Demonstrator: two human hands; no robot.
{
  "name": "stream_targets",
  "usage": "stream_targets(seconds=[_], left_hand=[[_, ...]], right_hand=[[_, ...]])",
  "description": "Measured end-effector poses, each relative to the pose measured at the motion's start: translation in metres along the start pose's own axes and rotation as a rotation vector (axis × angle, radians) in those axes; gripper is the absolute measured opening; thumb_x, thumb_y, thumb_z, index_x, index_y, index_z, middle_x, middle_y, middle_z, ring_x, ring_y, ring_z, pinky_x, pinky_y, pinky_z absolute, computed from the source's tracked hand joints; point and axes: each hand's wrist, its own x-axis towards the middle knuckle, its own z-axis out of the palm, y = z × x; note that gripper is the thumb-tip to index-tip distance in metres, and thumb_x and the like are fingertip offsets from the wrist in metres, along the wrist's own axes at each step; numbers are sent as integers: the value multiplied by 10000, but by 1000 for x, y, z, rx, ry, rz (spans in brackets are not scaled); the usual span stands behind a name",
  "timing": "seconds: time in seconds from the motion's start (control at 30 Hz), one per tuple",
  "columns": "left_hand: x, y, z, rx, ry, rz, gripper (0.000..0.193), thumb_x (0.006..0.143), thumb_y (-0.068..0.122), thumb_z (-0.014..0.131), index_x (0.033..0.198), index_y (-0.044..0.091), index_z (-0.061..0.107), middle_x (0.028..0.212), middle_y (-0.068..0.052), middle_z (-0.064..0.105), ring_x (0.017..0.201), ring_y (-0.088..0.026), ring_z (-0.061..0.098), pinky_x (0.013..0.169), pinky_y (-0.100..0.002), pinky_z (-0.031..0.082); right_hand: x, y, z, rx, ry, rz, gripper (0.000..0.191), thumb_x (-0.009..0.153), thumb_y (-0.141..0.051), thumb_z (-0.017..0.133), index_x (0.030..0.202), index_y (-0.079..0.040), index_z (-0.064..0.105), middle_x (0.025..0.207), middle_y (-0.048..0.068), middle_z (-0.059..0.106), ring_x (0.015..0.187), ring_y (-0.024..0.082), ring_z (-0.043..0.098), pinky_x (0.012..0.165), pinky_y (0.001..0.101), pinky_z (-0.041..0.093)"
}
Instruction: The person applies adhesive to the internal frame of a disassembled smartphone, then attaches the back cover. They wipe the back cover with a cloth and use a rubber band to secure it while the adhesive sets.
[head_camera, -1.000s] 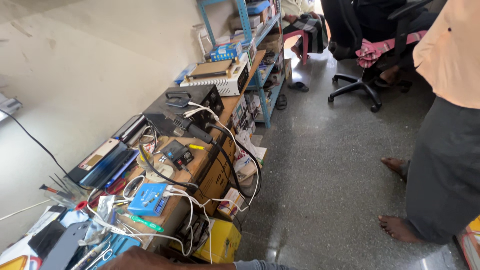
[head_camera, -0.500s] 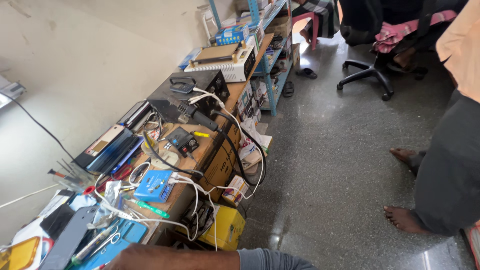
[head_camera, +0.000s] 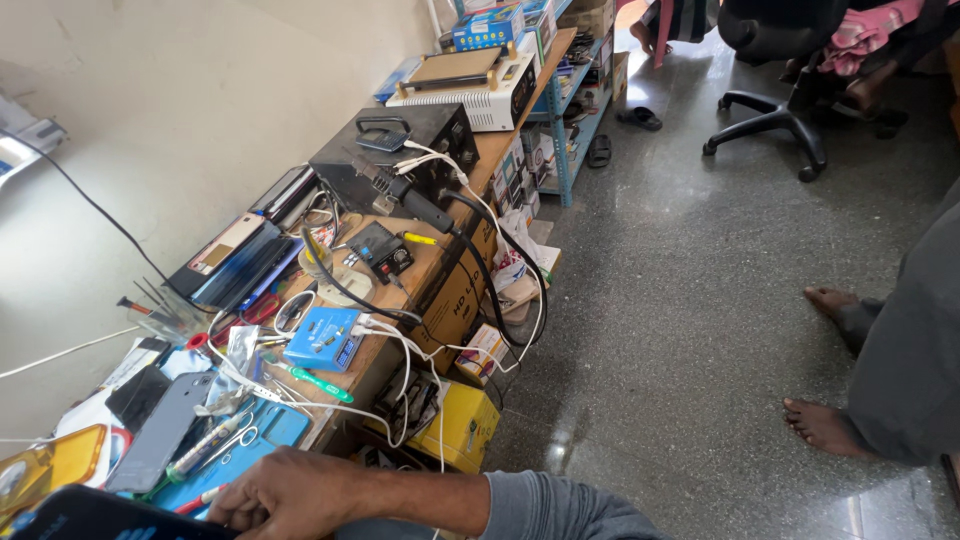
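My right hand (head_camera: 285, 493) lies knuckles up at the bottom edge, its grey sleeve (head_camera: 545, 510) trailing off to the right. The fingers are bent at the rim of a dark phone (head_camera: 95, 515) in the bottom left corner; whether they grip it is hidden. Just beyond the hand lie a blue mat (head_camera: 255, 432) with tweezers, a grey phone (head_camera: 165, 430) face down and a green-handled tool (head_camera: 318, 383). My left hand is out of view.
The long bench (head_camera: 440, 265) along the wall holds a small blue box (head_camera: 325, 338), white cables, a black case (head_camera: 400, 150) and a white machine (head_camera: 470, 90). A yellow box (head_camera: 455, 425) sits underneath. A barefoot person (head_camera: 880, 370) stands right; an office chair (head_camera: 790, 110) beyond.
The view has dropped and swung toward the bench, which now looks nearer. My hand and sleeve show more fully at the bottom edge. The standing person has barely shifted.
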Motion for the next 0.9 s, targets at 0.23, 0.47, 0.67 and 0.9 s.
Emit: stream_targets(seconds=[0.23,0.47,0.67,0.9], left_hand=[[-18,6,43,-9,7,15,348,981,12,616,1327,29,579,1164,-104,691,1042,-213,656,878,-353,528],[-63,56,-24,-173,15,50,342,981,12,615,1321,30,581,1158,-100,692,1038,-212,655,875,-352,527],[-71,25,-44,-160,-93,154,456,998,71,659,1417,33,483,1305,-40,637,1184,-133,605,1044,-319,476],[-69,35,-30,-261,-183,362,438,1113,132,617,1452,-108,478,1306,-122,615,1165,-172,537,1114,-350,447]], right_hand=[[2,15,8,-42,-6,53,462,921,-349,805,1237,-22,725,805,60,745,728,109,688,717,300,573],[10,24,19,-449,78,151,320,837,-438,806,834,-118,803,1057,25,772,751,159,735,689,305,570],[12,49,10,-19,177,127,262,986,-137,656,1206,5,675,908,41,740,840,70,720,771,218,575],[20,70,48,-3,86,253,441,896,-51,789,1308,41,662,1002,38,707,868,80,649,758,227,518]])
